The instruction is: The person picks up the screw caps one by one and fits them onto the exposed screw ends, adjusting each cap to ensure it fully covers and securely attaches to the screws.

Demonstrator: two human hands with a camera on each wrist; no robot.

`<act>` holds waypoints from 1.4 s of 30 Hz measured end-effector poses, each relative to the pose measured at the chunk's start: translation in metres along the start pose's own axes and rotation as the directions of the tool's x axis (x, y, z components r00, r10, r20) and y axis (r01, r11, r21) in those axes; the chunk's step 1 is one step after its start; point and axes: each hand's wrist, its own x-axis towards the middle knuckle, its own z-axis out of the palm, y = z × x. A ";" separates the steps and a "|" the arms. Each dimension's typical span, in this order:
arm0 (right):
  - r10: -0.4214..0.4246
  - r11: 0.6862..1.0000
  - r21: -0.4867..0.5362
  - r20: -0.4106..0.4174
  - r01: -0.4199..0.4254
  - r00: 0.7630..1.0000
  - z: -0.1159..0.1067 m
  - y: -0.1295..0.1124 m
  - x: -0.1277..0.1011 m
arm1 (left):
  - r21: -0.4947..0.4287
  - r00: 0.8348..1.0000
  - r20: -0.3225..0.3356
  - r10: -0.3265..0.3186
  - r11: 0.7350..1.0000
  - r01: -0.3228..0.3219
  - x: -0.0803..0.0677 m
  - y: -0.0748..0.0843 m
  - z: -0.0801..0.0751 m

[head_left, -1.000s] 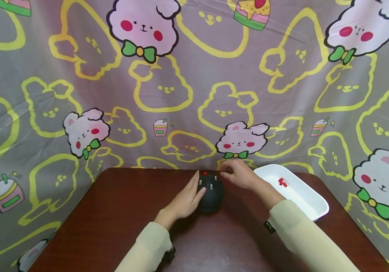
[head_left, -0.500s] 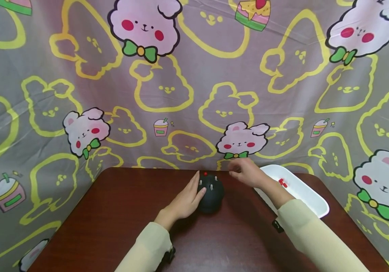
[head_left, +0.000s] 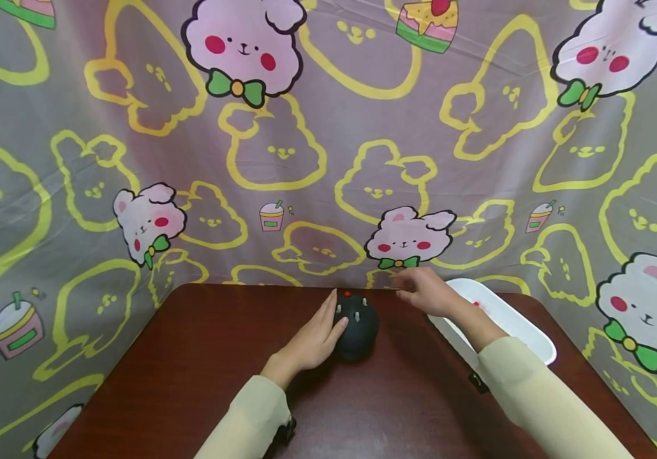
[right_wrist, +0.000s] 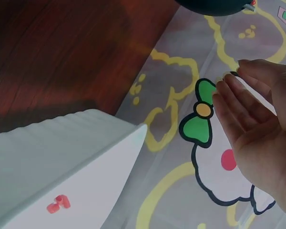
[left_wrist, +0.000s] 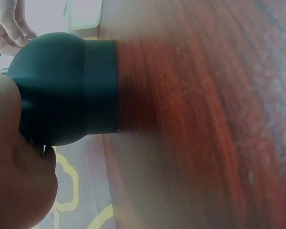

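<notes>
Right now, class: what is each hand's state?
Left hand: open, fingers resting against the black ball.
Right hand: open, holding nothing, beside the white tray.

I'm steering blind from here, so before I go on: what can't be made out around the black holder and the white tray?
- Right hand: whether its fingertips pinch anything; too small in the head view, fingers overlap in the right wrist view.
- Black holder: its top with the pins is too small in the head view; the left hand covers its side.
- White tray: the right forearm hides part of its inside; the right wrist view cuts it off.
</notes>
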 end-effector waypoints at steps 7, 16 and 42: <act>0.011 0.999 -0.036 0.007 -0.010 1.000 -0.003 0.007 -0.005 | -0.006 1.000 -0.016 0.022 1.000 -0.022 -0.001 0.001 -0.001; 0.033 0.998 -0.058 0.037 -0.031 0.999 -0.011 0.019 -0.014 | -0.001 0.999 -0.015 0.029 1.000 -0.029 -0.002 0.003 -0.002; 0.103 0.992 -0.082 0.087 -0.096 0.991 -0.039 0.058 -0.038 | -0.007 1.000 -0.022 0.019 1.000 -0.019 -0.002 0.004 -0.002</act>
